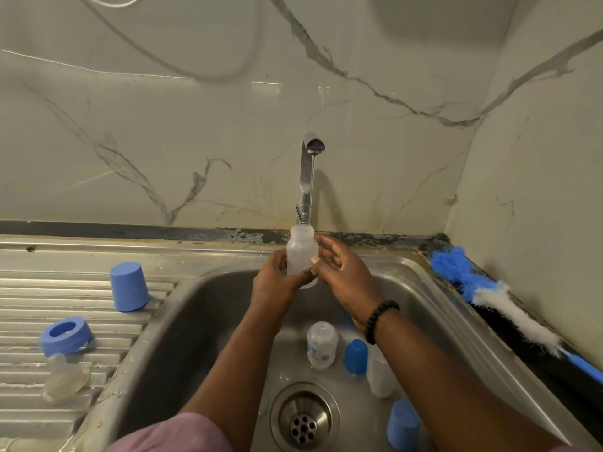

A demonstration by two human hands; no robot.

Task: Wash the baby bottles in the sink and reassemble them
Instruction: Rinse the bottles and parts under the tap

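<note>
- Head view, the only one I have: my left hand (277, 282) curls round the lower part of a frosted, open-necked baby bottle (301, 256), held upright over the sink (195, 321) right under the tap (308, 177), where a thin stream of water runs into its mouth
- My right hand (339, 269) is at the bottle's right side with fingers relaxed and loosely spread; the thumb tip touches the bottle wall, but I cannot tell whether the other fingers do; a dark beaded bracelet (380, 321) sits on that wrist
- The base of the held bottle is hidden behind my left fingers, and I make out no marks on its cloudy body
- Down in the basin a second clear bottle (322, 349) stands near the drain (305, 419); it carries blue and red print too small for me to read
- Beside it stands a blue cap (355, 355), and a pale bottle (380, 376) is partly covered by my right forearm; another blue cap (403, 425) stands at the lower right
- On the ridged draining board (65, 288) to the left: an upturned blue cap (129, 287), a blue screw ring (67, 336), and a clear teat (65, 376), hard to make out against the metal
- A blue and white bottle brush (489, 295) lies along the right ledge, its handle cut off by the frame edge
- A mauve sleeve (176, 435) shows at the bottom edge
</note>
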